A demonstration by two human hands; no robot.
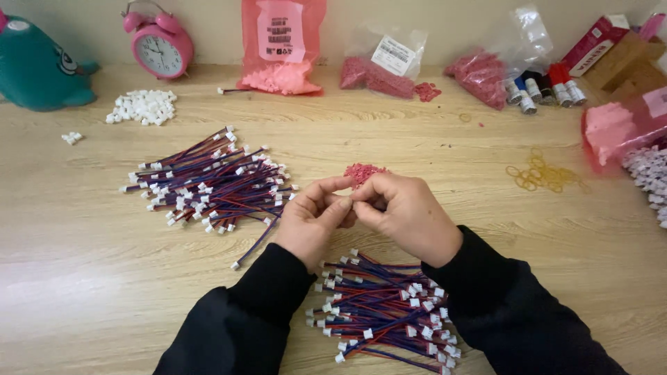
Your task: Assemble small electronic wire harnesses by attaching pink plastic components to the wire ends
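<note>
Left hand (pixel 314 219), right hand (pixel 403 215) pinched together, red bits (pixel 363 173) just beyond

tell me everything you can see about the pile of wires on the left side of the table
The wire pile is a loose heap of short red and blue leads, each pair ending in a small white plug at both ends. They look like thin plastic-coated wire. Most lie roughly parallel, slanting up to the right, fanned and overlapping flat on the wooden table. One lead strays out at the lower right, toward the left hand, which does not clearly touch it. Nothing else rests on the pile.
</note>
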